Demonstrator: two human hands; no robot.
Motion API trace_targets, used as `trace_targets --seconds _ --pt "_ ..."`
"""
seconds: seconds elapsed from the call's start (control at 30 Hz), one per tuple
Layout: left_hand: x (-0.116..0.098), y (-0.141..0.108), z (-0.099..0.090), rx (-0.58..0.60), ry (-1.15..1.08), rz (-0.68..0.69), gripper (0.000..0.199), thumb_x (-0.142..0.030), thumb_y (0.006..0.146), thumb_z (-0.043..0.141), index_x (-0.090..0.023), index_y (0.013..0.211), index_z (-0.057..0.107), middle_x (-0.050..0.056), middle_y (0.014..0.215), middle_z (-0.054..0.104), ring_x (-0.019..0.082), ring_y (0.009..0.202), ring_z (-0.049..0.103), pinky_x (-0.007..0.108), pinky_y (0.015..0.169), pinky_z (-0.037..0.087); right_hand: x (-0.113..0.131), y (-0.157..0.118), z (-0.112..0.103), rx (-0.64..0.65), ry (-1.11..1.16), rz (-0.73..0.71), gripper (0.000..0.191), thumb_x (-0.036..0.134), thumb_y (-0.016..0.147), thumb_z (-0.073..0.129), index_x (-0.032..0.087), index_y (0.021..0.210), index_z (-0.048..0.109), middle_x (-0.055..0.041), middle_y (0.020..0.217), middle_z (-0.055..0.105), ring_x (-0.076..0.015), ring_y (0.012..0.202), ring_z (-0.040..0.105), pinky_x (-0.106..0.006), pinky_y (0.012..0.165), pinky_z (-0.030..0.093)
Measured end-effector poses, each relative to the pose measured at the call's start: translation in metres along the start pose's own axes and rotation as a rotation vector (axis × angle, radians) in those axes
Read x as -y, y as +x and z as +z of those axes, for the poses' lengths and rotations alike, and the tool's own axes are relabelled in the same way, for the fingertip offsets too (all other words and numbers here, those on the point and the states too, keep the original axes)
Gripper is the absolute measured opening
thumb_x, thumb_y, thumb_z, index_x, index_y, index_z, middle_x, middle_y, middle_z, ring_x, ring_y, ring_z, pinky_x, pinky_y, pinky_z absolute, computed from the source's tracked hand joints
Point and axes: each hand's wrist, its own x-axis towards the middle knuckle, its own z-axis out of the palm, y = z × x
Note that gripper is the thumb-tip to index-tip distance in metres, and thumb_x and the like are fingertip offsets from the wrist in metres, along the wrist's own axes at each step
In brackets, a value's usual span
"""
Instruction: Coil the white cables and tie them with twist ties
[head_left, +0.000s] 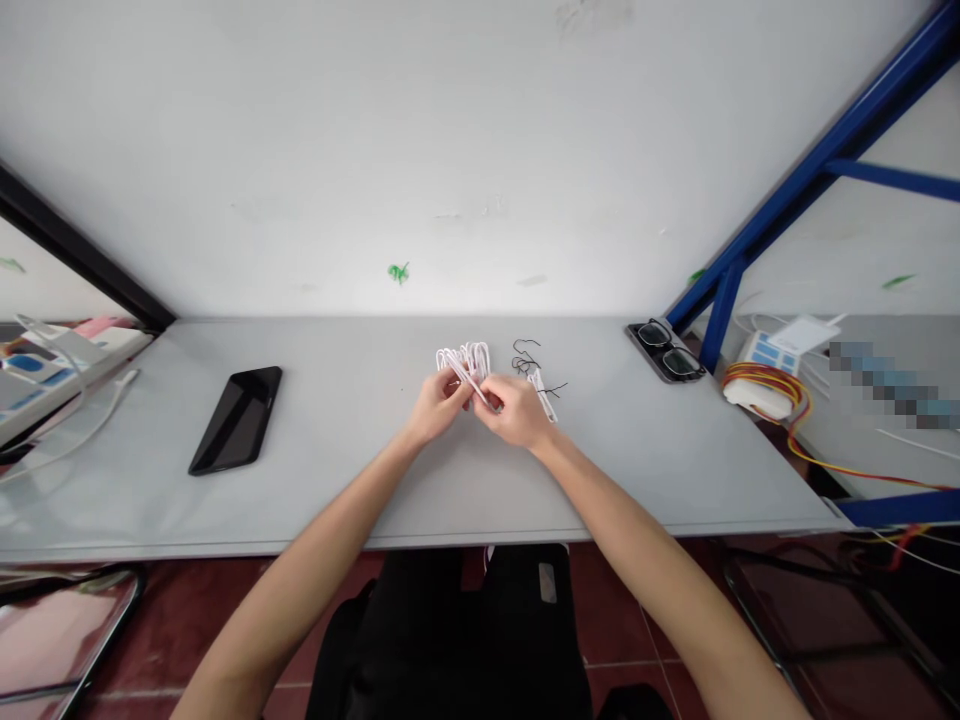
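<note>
We look down on a grey table [360,490] against a white wall [450,150]. Taking the white wire loops [463,358] as our mark, a black phone [236,420] lies well left of them. Our left hand [442,405] and right hand [514,412] sit against the loops' lower end, fingers curled, pinching a thin white strand [459,368] from both sides, a close, steady grip just above the table. Just right of the loops lie thin dark wires [526,358]; well right are glasses [664,352] and a coil of red and yellow wire [765,385].
</note>
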Motion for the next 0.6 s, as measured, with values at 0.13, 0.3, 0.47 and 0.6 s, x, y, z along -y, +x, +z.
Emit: trace_targets --seconds 0.13,0.3,0.47,0.6 --pt "0.002 0.001 -0.001 -0.028 -0.124 -0.053 0.035 -0.049 0.080 0.065 -0.014 0.082 0.059 0.001 0.072 0.054 0.009 0.063 0.047 0.023 0.059 0.040 0.005 0.000 -0.002 0.076 0.239 0.036 0.022 0.039 0.086 0.056 0.022 0.072 0.053 0.0006 0.066 0.054 -0.0131 0.060 0.047 -0.027 0.060 0.038" --pt "0.005 0.003 -0.006 0.019 -0.210 -0.066 0.036 -0.050 0.082 0.065 -0.014 0.082 0.060 0.000 0.072 0.052 0.007 0.061 0.042 0.022 0.058 0.036 -0.001 0.005 -0.003 -0.078 0.669 0.311 0.024 0.044 0.090 0.049 0.023 0.097 0.058 0.0020 0.068 0.051 -0.0124 0.057 0.048 -0.026 0.054 0.039" --pt "0.005 0.001 -0.006 0.078 -0.190 -0.094 0.040 -0.053 0.081 0.066 -0.014 0.084 0.063 0.002 0.073 0.055 0.008 0.061 0.044 0.022 0.058 0.037 -0.016 0.010 0.001 0.043 0.795 0.456 0.025 0.038 0.083 0.059 0.022 0.102 0.065 0.0027 0.067 0.053 -0.0108 0.053 0.045 -0.025 0.050 0.038" --pt "0.001 0.000 -0.004 0.100 -0.133 -0.105 0.043 -0.057 0.082 0.063 -0.014 0.086 0.064 0.003 0.073 0.059 0.009 0.062 0.049 0.023 0.060 0.041 -0.015 0.010 0.002 0.112 0.872 0.447 0.025 0.043 0.083 0.060 0.022 0.096 0.068 0.0021 0.067 0.056 -0.0101 0.053 0.044 -0.025 0.051 0.038"
